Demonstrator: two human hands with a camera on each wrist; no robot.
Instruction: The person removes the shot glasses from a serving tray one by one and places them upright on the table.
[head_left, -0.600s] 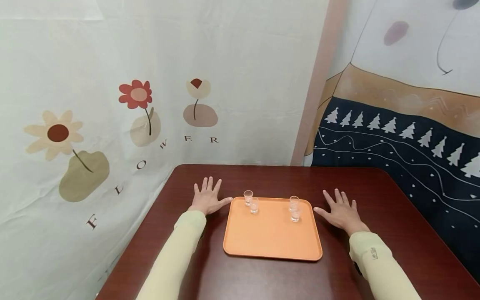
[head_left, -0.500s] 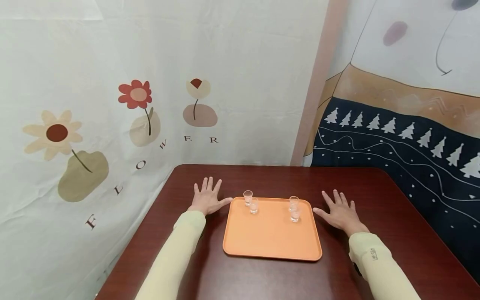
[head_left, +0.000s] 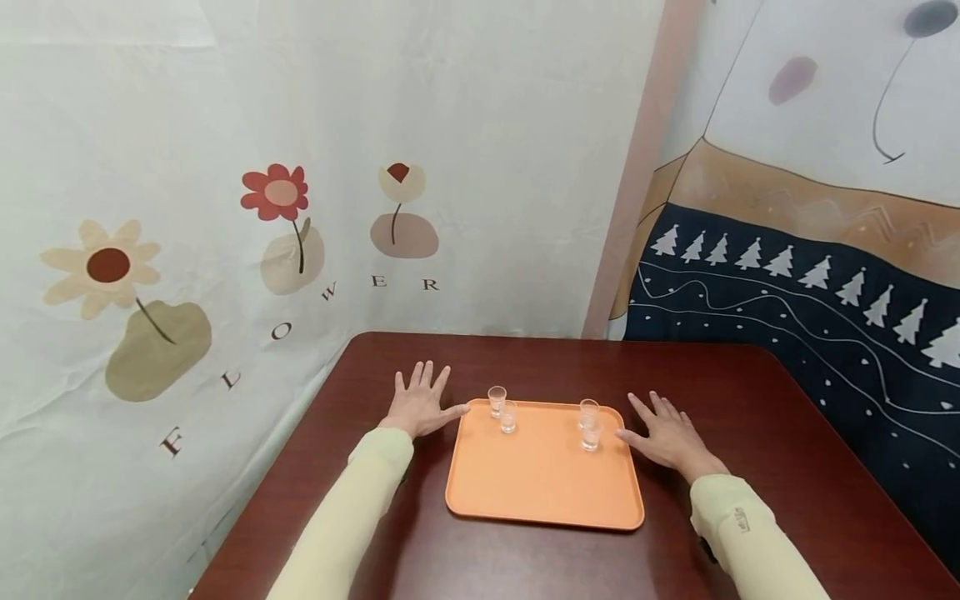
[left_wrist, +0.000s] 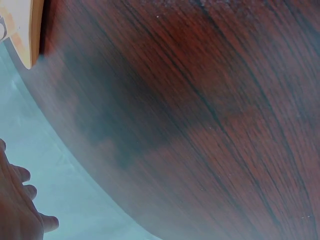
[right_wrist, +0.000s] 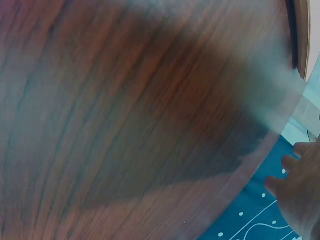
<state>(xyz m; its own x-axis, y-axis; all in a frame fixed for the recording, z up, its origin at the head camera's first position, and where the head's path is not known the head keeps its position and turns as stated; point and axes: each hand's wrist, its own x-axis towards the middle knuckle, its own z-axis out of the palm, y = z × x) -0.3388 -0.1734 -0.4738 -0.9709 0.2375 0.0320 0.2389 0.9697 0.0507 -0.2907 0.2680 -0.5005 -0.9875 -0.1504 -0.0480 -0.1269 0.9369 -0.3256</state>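
An orange tray [head_left: 543, 487] lies on the table between the two hands. At its far left corner stand two small clear shot glasses [head_left: 508, 418], one behind the other. Two more shot glasses [head_left: 591, 436] stand near its far right side. My left hand [head_left: 418, 408], fingers spread, has its thumb tip right at the tray's left rim. The right hand [head_left: 670, 433] is spread as well, its thumb overlapping the right rim beside the glasses. Neither hand holds anything. Each wrist view shows only part of its hand and a corner of the tray.
The dark red wooden table [head_left: 540, 558] has rounded far corners. Behind it hangs a pale cloth with printed flowers [head_left: 281, 193]. A dark blue cloth with white trees [head_left: 750, 308] hangs along the right.
My right hand has moved left to the tray's right rim. The left hand has shifted slightly right. Tray and glasses stay in place; the head view has tilted a little.
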